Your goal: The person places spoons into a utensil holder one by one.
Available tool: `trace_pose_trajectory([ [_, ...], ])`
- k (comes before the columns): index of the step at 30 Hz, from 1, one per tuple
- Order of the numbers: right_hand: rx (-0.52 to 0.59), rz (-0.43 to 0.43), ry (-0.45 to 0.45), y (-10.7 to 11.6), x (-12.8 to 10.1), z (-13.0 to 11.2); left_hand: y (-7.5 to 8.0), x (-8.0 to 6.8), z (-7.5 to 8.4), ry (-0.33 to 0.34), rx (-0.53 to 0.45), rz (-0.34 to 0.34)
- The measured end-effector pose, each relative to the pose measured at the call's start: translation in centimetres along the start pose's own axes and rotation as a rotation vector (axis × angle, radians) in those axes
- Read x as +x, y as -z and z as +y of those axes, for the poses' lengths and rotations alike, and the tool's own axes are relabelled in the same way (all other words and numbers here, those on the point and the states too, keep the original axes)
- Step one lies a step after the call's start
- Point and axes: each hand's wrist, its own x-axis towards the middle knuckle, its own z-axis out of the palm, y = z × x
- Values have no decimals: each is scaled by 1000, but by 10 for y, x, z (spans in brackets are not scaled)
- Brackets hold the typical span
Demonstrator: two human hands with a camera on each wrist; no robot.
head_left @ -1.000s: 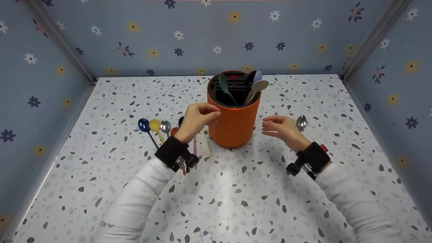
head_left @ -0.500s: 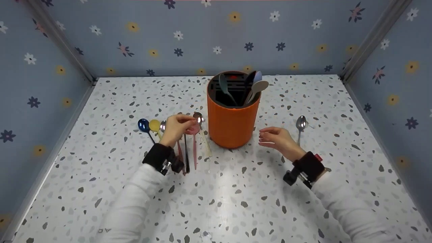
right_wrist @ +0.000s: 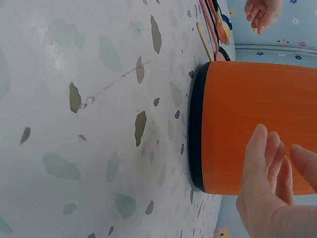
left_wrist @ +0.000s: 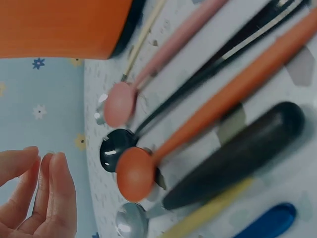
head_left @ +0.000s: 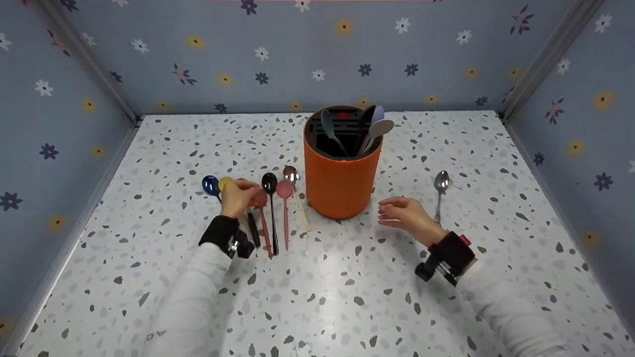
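Note:
My left hand (head_left: 244, 192) hovers over a row of spoons lying left of the orange holder (head_left: 341, 186). It covers the silver spoon and sits beside the orange spoon (head_left: 259, 200). In the left wrist view its fingers (left_wrist: 52, 198) are loosely bent and hold nothing above the orange spoon's bowl (left_wrist: 136, 173). My right hand (head_left: 389, 213) floats relaxed and empty just right of the holder's base. The right wrist view shows its fingers (right_wrist: 265, 163) close to the holder's wall (right_wrist: 257, 124) without touching it.
The row also has a blue spoon (head_left: 210, 184), a yellow spoon (head_left: 224, 182), a black spoon (head_left: 270, 183), a pink spoon (head_left: 285, 189) and a metal spoon (head_left: 290, 173). Several spoons stand in the holder. A steel spoon (head_left: 441, 181) lies right. Flowered walls enclose the speckled table (head_left: 317, 297).
My left hand left the holder's rim and moved left and down over the spoon row. My right hand drew back a little toward me and lowered.

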Motion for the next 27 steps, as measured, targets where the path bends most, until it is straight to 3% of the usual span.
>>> trace_pose_trajectory([
  [5,41,2,-11,-3,-1,5,-2,0,-10,46,20,23],
  [11,69,-38,-22,-7,-4,11,-5,-4,-17,53,197,86],
  [14,74,-54,-32,-10,-4,14,-5,0,-24,58,238,91],
  [17,66,-71,-31,-12,-5,17,-8,13,-43,42,266,98],
  [18,65,-75,-31,-13,-4,18,-9,23,-60,-9,265,118],
  [21,61,-81,-32,-15,-4,20,-11,31,-73,-45,323,120],
  [24,66,-73,-36,-15,-4,22,-11,24,-65,-52,362,115],
  [25,66,-69,-36,-15,-4,22,-9,14,-52,-13,382,96],
  [27,65,-60,-35,-15,-4,24,-8,8,-45,-20,394,91],
])
